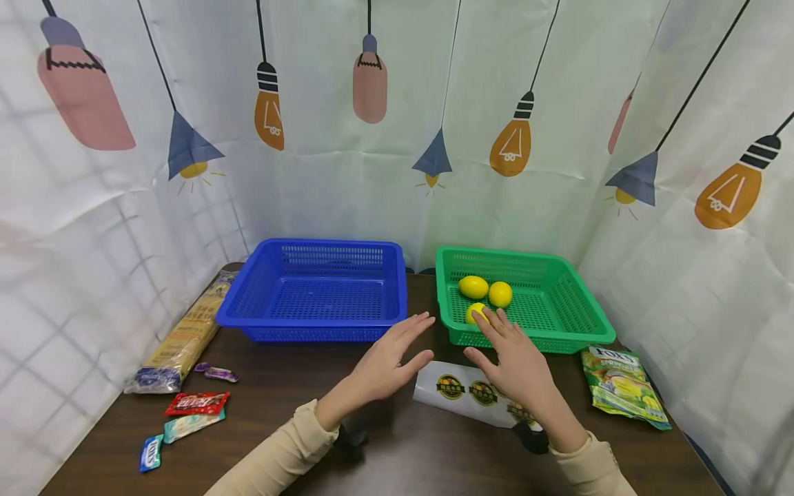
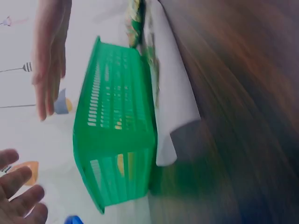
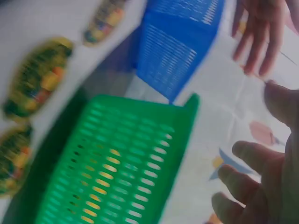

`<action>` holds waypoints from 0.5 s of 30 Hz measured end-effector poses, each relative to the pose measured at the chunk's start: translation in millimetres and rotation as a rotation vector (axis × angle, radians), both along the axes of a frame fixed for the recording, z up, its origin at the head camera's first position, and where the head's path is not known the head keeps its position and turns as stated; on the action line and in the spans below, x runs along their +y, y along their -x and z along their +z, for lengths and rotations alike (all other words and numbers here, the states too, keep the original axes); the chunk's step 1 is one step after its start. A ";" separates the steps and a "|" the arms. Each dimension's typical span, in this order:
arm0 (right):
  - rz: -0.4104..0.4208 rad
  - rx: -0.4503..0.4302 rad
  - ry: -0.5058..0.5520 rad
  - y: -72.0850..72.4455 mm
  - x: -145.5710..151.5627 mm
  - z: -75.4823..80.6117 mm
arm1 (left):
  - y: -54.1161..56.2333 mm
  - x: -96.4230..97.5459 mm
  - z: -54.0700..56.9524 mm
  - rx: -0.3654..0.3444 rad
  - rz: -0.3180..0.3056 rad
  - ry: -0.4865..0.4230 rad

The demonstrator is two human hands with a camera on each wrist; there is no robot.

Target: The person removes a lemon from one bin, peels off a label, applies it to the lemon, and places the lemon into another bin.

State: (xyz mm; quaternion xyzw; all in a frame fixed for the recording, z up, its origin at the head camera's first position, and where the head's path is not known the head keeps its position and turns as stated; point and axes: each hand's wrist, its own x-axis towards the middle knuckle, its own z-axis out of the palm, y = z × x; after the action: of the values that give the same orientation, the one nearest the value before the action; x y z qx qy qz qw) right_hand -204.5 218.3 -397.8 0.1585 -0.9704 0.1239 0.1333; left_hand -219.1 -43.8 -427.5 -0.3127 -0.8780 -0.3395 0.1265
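Left hand [image 1: 386, 362] and right hand [image 1: 520, 365] hover, fingers [image 1: 412, 330] released; likely pre-grasp; taking the flat white logo-printed sheet [image 1: 465, 394] calls for lowering them.

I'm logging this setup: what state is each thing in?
Left hand: raised, fingers extended, holding nothing
Right hand: raised, fingers spread, holding nothing
Green basket: upright, top uncovered
Yellow fruits: in that basket, one partly hidden
Blue basket: upright, top uncovered
White sheet: lying, one end raised
Green pouch: lying printed side up
Long packet: lying, wrapped
Small packets: lying down
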 end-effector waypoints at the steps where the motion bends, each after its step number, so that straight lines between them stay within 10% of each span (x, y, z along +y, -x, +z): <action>1: 0.002 0.007 0.017 3.5 2.2 4.8 | -0.2 1.5 0.7 -0.025 -0.011 -0.052; 10: 0.027 0.205 0.140 61.1 29.8 59.7 | 12.1 23.2 3.5 -0.459 -0.096 -0.303; 15: 0.082 0.153 0.246 108.4 43.3 79.4 | 29.1 36.1 -6.3 -0.754 -0.118 -0.432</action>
State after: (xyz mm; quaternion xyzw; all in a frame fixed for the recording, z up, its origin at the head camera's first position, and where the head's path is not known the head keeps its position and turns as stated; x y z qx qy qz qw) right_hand -312.9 261.5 -318.4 0.1893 -0.9278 0.2346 0.2200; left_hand -248.2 -7.7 -433.8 -0.1827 -0.7523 -0.6124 -0.1599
